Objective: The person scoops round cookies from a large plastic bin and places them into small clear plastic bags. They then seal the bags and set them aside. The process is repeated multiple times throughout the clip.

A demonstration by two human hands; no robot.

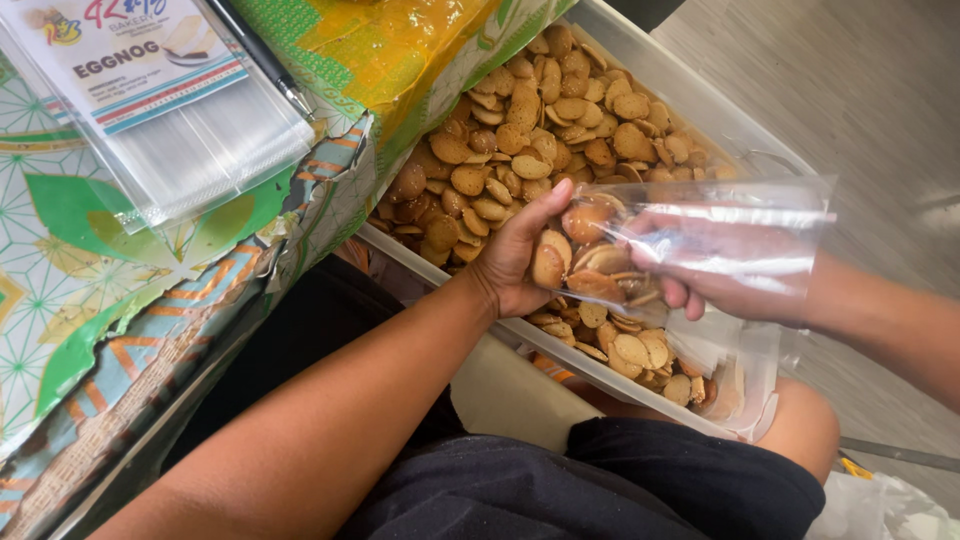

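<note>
From my feed I look straight down, so no walls or windows come into view. The floor [850, 90] fills the upper right: grey, with a faint wood-like grain running across it, and soft, even light falls on it with a paler sheen toward the right edge. On the left stands the counter [60, 300], covered in a patterned cloth of green leaves, yellow patches and orange-and-blue stripes; the cloth hangs over the edge in loose folds, and its lower part looks worn and frayed. A glossy yellow-green sheet [390, 50] drapes over the counter's far corner and catches a bright glare. A thin dark strip [900, 455] lies across the floor at lower right.
</note>
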